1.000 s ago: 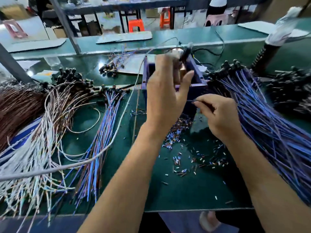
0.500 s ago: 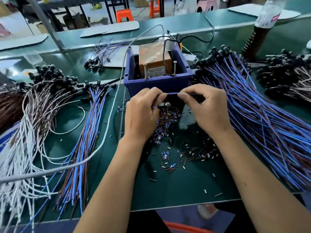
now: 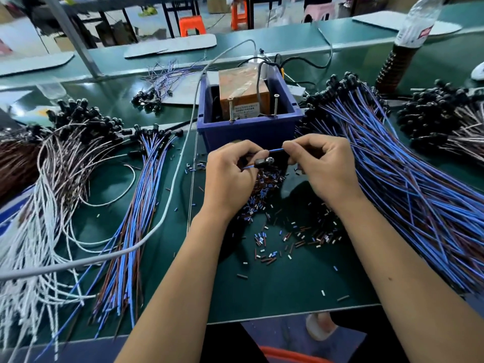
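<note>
Wire [image 3: 275, 150], thin and blue, stretches between our left hand [image 3: 230, 179] and right hand [image 3: 323, 169], fingers of both curled and pinching it, a black plug [image 3: 262, 162] in the left's grip just below, before the box [image 3: 248, 132] and above offcuts [image 3: 264, 184] on the worktop [image 3: 275, 284].

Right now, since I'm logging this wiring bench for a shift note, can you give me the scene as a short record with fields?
left hand: pinches the blue wire beside a black end piece
right hand: pinches the same wire further along
blue bin: just behind the hands, holds a taped box; two screws upright at its front wall
table: green, strewn with cut sleeve bits
right side: large blue bundle
left side: blue-and-brown bundle, white wires
</note>
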`<state>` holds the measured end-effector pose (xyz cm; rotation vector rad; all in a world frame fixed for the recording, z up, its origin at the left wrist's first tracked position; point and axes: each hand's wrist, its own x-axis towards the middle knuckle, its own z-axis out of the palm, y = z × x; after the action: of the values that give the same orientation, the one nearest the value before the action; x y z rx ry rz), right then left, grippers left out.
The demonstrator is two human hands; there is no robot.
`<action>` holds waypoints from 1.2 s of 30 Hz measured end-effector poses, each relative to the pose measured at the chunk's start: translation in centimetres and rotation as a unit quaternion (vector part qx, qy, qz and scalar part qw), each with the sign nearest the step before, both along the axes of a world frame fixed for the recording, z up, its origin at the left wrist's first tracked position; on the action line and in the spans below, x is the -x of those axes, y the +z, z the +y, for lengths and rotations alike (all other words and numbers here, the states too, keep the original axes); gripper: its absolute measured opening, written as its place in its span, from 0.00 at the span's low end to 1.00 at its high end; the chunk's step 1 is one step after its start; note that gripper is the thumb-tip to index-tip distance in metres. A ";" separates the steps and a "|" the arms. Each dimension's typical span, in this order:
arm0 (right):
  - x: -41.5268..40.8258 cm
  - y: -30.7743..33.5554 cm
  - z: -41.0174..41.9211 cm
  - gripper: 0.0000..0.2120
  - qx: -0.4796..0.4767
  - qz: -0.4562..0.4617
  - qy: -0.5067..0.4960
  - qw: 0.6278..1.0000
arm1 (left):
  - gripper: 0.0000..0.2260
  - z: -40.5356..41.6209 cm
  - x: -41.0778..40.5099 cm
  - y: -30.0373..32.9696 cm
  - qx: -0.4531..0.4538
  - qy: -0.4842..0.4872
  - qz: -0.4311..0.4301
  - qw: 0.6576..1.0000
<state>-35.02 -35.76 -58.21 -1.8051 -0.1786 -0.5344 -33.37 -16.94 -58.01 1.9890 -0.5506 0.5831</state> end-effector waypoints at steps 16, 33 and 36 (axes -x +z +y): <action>0.1 -0.3 -0.3 0.09 -0.001 0.014 -0.010 1.000 | 0.07 0.5 0.3 0.8 0.029 -0.025 0.132 0.990; -0.4 -0.5 -1.9 0.18 -0.111 0.028 -0.094 0.989 | 0.12 1.1 0.2 0.8 0.123 -0.049 0.175 0.976; -0.4 -0.8 -1.1 0.13 -0.002 0.017 -0.101 0.995 | 0.11 0.4 0.4 0.8 0.158 -0.054 0.167 0.972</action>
<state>-34.61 -36.81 -58.96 -1.8381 0.0287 -0.6463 -33.77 -16.52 -57.18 1.6932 -0.3317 0.2404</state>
